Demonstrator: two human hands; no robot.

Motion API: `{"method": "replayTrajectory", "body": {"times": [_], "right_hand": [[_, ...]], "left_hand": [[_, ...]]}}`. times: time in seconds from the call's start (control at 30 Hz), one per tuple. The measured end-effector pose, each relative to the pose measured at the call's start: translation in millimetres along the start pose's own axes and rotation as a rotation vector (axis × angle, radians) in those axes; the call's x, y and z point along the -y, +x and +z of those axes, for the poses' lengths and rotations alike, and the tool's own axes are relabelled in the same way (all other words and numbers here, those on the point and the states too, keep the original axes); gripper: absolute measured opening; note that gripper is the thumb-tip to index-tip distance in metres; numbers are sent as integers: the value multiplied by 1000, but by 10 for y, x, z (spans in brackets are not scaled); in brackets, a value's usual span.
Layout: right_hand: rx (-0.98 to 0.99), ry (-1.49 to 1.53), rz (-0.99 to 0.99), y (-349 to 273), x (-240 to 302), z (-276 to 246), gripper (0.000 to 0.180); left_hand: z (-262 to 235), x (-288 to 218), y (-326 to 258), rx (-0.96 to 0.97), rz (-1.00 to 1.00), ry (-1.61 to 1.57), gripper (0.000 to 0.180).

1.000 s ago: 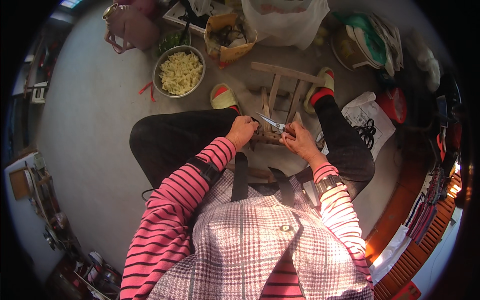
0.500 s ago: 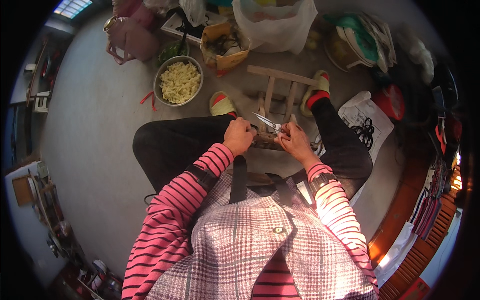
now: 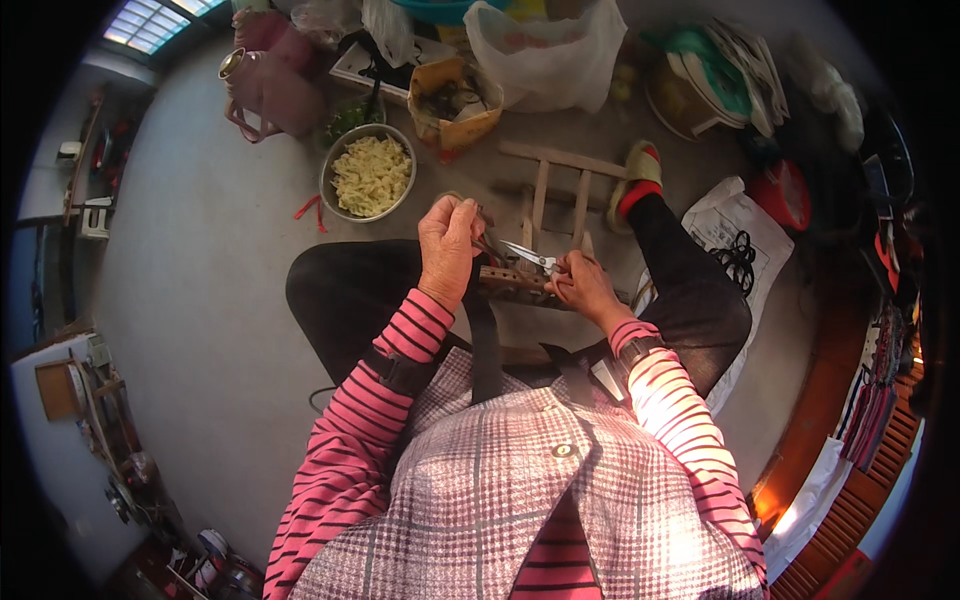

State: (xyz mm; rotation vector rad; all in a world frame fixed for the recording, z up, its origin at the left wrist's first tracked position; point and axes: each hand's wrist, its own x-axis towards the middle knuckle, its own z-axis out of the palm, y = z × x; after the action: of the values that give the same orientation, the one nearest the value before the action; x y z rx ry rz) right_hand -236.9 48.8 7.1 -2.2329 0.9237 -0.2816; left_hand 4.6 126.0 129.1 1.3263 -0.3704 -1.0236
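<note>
Held in my right hand (image 3: 586, 288) is a pair of scissors (image 3: 527, 256), the pointed silver blades directed up and left toward my other hand. My left hand (image 3: 450, 245) is raised above my left knee, thumb and fingers pinched together. A thin dark strand or strip appears at its fingertips, too small to make out. Below and between the hands lies a wooden piece with a row of holes (image 3: 513, 284), partly hidden by the right hand. It sits by a wooden frame with crossbars (image 3: 562, 178) that stands between my feet.
A metal bowl of pale yellow chopped food (image 3: 370, 178) stands ahead left, near a pink thermos (image 3: 268, 95). A yellow box with dark scraps (image 3: 455, 105) and a white plastic bag (image 3: 550, 60) are farther ahead. Black cord (image 3: 735, 262) lies on a white sack at right.
My left hand has lifted and moved left, away from the scissors, with its fingers pinched. The right hand keeps the scissors in nearly the same place. The view has shifted slightly.
</note>
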Motion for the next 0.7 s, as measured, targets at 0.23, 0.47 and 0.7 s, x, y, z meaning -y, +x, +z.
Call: {"method": "replayTrajectory", "body": {"times": [0.23, 0.47, 0.7], "right_hand": [[-1, -54, -37, 0, 41, -64, 42], [25, -4, 69, 5, 107, -95, 40], [-18, -117, 6, 35, 105, -162, 41]], "left_hand": [[-3, -434, 563, -106, 205, 116, 21], [-4, -889, 2024, -102, 172, 219, 24], [-371, -714, 2266, -161, 1, 790, 34]]}}
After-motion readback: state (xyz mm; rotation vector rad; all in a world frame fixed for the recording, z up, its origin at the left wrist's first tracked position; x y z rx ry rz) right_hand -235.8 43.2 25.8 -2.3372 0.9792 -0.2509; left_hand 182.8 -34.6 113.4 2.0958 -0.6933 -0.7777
